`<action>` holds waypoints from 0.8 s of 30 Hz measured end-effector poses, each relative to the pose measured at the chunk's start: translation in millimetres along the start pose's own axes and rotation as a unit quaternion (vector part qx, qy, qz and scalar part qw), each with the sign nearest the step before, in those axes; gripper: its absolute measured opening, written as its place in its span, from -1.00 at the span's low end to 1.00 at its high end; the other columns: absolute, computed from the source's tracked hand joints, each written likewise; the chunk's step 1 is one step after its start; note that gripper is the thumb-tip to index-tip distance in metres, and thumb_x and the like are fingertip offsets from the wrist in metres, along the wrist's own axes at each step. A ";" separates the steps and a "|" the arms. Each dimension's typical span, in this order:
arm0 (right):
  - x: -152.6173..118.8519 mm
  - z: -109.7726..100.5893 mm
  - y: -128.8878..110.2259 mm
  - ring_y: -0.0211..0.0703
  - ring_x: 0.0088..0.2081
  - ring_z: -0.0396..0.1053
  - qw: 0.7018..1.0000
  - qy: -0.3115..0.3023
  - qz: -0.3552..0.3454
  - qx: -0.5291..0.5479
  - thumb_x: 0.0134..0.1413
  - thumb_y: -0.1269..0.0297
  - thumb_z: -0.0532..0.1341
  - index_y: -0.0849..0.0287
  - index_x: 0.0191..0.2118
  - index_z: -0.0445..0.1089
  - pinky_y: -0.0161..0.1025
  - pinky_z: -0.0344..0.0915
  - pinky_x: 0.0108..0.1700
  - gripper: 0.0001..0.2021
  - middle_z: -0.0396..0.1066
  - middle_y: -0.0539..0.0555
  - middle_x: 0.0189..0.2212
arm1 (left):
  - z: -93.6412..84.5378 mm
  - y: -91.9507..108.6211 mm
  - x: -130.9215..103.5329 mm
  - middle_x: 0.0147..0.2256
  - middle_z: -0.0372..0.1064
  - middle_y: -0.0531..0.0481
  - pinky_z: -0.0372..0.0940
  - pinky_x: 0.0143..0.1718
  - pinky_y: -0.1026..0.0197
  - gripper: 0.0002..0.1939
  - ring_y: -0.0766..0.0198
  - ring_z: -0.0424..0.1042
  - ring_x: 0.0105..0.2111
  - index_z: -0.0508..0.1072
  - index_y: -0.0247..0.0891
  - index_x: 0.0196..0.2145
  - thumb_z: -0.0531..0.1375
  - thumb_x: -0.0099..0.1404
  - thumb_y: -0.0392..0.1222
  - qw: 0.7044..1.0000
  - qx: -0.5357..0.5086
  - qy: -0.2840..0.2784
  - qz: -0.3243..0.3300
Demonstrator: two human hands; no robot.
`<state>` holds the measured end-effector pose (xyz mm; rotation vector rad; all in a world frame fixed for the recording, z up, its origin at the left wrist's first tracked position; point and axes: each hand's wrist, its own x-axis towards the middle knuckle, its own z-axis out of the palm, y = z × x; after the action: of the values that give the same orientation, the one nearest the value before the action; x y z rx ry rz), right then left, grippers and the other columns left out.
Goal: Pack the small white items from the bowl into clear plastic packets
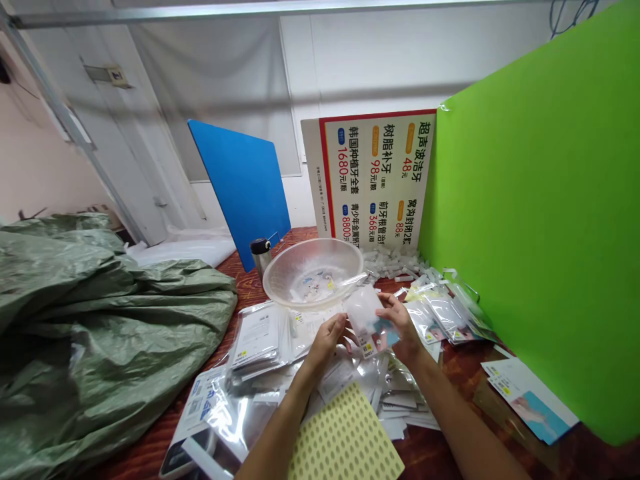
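Observation:
A printed card in a clear plastic sleeve [364, 313] is held up over the table's middle. Its lower part shows a yellow label and a blue and pink picture. My right hand [400, 323] pinches it at the right edge, thumb across the front. My left hand [330, 337] is closed at its left edge, with some fingers hidden behind it. Just beyond stands a translucent plastic bowl [280, 288] holding small colourful pieces. Below my hands lie clear bags [260, 417] and a yellow sheet of oval stickers [345, 440].
Stacked cards in sleeves [257, 337] lie left, more packets [450, 313] right, near loose cards [533, 400]. Small white pieces [393, 263] are heaped behind. A blue board [245, 187], a printed sign [375, 180] and a green board [535, 200] wall the table. A flask [261, 257] stands by the bowl.

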<state>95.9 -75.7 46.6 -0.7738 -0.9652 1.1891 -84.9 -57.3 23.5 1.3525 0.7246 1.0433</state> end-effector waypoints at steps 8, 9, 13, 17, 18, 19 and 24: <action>-4.1 13.7 6.8 0.05 -0.31 0.49 0.999 -0.029 0.025 0.012 0.10 0.03 0.20 0.08 -0.07 0.34 -0.11 0.39 -0.32 -0.67 0.52 0.07 -0.32 | -4.2 5.0 -6.8 -0.49 0.31 0.10 0.18 -0.55 0.37 -0.55 0.42 0.27 -0.59 0.42 -0.27 -0.31 0.37 0.16 0.19 0.997 -0.069 0.010 -0.041; -3.3 12.2 7.9 0.03 -0.33 0.48 0.999 -0.026 0.026 0.018 0.07 0.05 0.23 0.06 -0.03 0.33 -0.12 0.38 -0.33 -0.64 0.52 0.05 -0.32 | -3.7 6.3 -7.6 -0.49 0.31 0.09 0.17 -0.54 0.36 -0.55 0.41 0.28 -0.58 0.42 -0.27 -0.31 0.37 0.15 0.19 0.996 -0.070 0.005 -0.048; 2.3 2.4 14.4 -0.10 -0.45 0.39 0.999 0.002 0.043 0.032 -0.07 0.11 0.36 0.08 -0.21 0.37 -0.22 0.30 -0.43 -0.70 0.46 -0.03 -0.42 | 1.7 9.2 -9.0 -0.47 0.34 0.07 0.22 -0.52 0.32 -0.55 0.36 0.32 -0.56 0.42 -0.26 -0.31 0.36 0.14 0.19 0.994 -0.086 -0.024 -0.061; 8.9 -7.7 19.1 -0.20 -0.48 0.32 0.999 0.029 0.034 -0.002 -0.23 0.11 0.48 0.13 -0.41 0.42 -0.27 0.25 -0.42 -0.68 0.41 -0.05 -0.48 | 6.6 9.8 -8.7 -0.41 0.39 0.03 0.29 -0.42 0.28 -0.60 0.29 0.37 -0.45 0.42 -0.26 -0.30 0.36 0.16 0.13 0.991 -0.120 -0.033 -0.045; 9.9 -9.7 19.6 -0.22 -0.49 0.30 0.999 0.026 0.033 -0.020 -0.23 0.08 0.49 0.15 -0.45 0.44 -0.28 0.24 -0.43 -0.69 0.41 -0.05 -0.50 | 6.7 9.6 -8.4 -0.39 0.40 0.03 0.30 -0.39 0.28 -0.60 0.28 0.38 -0.42 0.43 -0.26 -0.28 0.37 0.15 0.11 0.991 -0.119 -0.028 -0.046; 10.6 -11.4 20.0 -0.23 -0.49 0.28 0.999 0.022 0.033 -0.037 -0.22 0.06 0.48 0.16 -0.48 0.46 -0.29 0.21 -0.43 -0.69 0.41 -0.04 -0.52 | 6.3 9.2 -8.0 -0.38 0.41 0.03 0.30 -0.36 0.29 -0.59 0.28 0.39 -0.40 0.44 -0.27 -0.27 0.38 0.14 0.10 0.992 -0.112 -0.019 -0.047; 11.1 -15.6 19.7 -0.21 -0.48 0.25 0.997 0.013 0.037 -0.073 -0.14 -0.04 0.44 0.17 -0.60 0.52 -0.27 0.18 -0.41 -0.64 0.42 0.03 -0.56 | 0.9 6.6 -5.6 -0.39 0.38 0.07 0.22 -0.41 0.31 -0.55 0.35 0.30 -0.47 0.47 -0.28 -0.23 0.38 0.12 0.13 0.995 -0.079 0.009 -0.059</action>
<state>103.4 -60.5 24.9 -0.9465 -1.0183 1.1780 -87.5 -63.3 29.2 1.1524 0.7103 0.9991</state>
